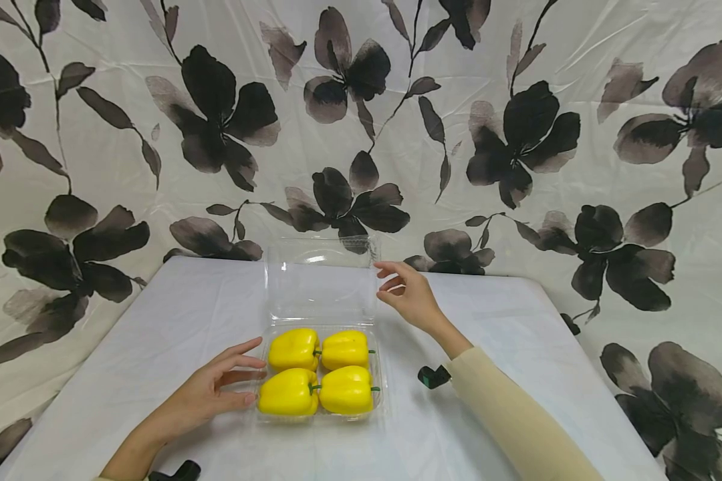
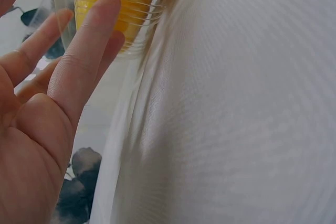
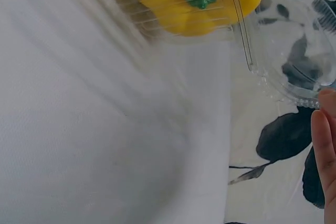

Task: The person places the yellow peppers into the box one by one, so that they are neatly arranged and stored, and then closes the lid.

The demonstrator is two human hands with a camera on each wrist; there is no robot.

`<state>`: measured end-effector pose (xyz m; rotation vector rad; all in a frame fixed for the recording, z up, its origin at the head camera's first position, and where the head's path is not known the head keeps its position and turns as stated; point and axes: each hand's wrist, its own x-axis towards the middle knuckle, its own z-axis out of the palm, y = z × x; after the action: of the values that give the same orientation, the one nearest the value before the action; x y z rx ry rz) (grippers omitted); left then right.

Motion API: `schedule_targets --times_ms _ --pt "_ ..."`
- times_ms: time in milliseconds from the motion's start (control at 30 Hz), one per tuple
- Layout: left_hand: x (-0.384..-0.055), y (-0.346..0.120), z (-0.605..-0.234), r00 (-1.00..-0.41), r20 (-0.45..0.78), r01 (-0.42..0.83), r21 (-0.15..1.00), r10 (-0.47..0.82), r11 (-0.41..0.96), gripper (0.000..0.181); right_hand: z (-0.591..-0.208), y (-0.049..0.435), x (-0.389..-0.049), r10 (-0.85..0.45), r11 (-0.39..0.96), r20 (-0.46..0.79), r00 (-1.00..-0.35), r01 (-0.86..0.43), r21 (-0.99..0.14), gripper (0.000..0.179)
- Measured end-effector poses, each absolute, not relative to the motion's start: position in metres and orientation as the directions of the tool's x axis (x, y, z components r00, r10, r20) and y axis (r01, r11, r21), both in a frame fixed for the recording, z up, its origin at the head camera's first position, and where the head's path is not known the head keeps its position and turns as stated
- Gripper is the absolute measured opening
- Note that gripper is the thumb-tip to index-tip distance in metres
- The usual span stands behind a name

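Yellow bell peppers (image 1: pixel 293 349) with green stems, several in all, sit in two rows inside a clear plastic clamshell container (image 1: pixel 361 418). Its transparent lid (image 1: pixel 321 294) stands raised at the back. My left hand (image 1: pixel 207 387) is at the container's left side, fingers extended and spread. In the left wrist view, the fingers (image 2: pixel 84 51) reach the ribbed wall. Up at the lid's right edge is my right hand (image 1: pixel 409 294), with fingers loosely bent. The right wrist view shows fingertips (image 3: pixel 326 98) at the lid's rim; most of that hand is out of frame.
A white cloth covers the table (image 1: pixel 457 427). Behind it hangs a pale curtain (image 1: pixel 433 133) with dark floral print. Small black objects (image 1: pixel 433 377) show beside each wrist, one by the right sleeve (image 1: pixel 511 414).
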<state>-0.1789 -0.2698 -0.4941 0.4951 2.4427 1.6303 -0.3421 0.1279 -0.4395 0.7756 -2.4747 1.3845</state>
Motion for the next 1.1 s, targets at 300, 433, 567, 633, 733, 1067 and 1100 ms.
schedule_targets --times_ms 300,433,567,633,733,1067,1100 --pt "-0.179 -0.27 -0.496 -0.929 0.048 0.177 0.928 0.367 0.328 0.046 -0.438 0.129 -0.333 -0.322 0.414 0.442 -0.838 -0.544 -0.73 0.06" --pt "-0.176 -0.27 -0.492 -0.922 0.063 0.195 0.927 0.382 0.319 0.045 -0.436 0.131 -0.33 -0.321 0.399 0.458 -0.829 -0.557 -0.728 0.063" --pt "-0.175 -0.269 -0.49 -0.921 0.066 0.199 0.928 0.385 0.315 0.045 -0.434 0.132 -0.328 -0.324 0.392 0.466 -0.823 -0.565 -0.726 0.065" --pt "-0.175 -0.269 -0.49 -0.92 0.065 0.195 0.931 0.387 0.308 0.045 -0.434 0.133 -0.327 -0.324 0.393 0.47 -0.821 -0.569 -0.723 0.067" --pt "-0.176 -0.269 -0.489 -0.916 0.069 0.201 0.932 0.395 0.302 0.045 -0.433 0.134 -0.325 -0.321 0.389 0.475 -0.819 -0.572 -0.722 0.07" --pt "-0.176 -0.269 -0.489 -0.914 0.07 0.202 0.933 0.4 0.299 0.045 -0.43 0.135 -0.32 -0.332 0.386 0.477 -0.814 -0.579 -0.719 0.065" --pt "-0.176 -0.269 -0.489 -0.912 0.074 0.206 0.932 0.403 0.297 0.045 -0.43 0.135 -0.32 -0.334 0.387 0.478 -0.813 -0.58 -0.716 0.065"
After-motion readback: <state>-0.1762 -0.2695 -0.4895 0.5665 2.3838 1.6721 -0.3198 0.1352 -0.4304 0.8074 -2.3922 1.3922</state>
